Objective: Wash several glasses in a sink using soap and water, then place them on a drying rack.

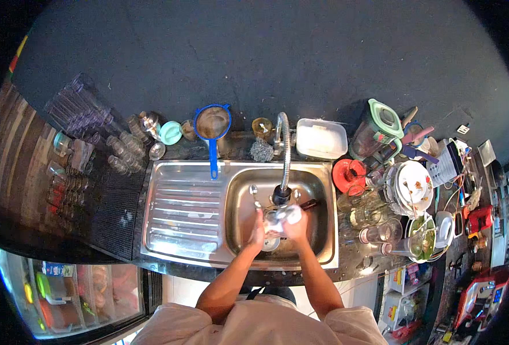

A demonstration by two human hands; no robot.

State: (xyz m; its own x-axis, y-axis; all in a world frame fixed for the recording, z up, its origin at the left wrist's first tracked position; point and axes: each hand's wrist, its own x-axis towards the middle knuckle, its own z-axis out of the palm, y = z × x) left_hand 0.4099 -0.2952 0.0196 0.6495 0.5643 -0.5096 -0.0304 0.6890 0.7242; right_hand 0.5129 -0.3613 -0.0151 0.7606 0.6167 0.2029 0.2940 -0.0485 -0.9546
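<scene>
Hands (277, 227) on clear glass (273, 220), steel sink (323, 230)

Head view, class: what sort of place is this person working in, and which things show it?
Probably the wash-up area of a café or drinks bar. Both hands, left hand and right hand, hold a glass in a steel sink; rows of glasses dry alongside, with a blender and dirty plates.
</scene>
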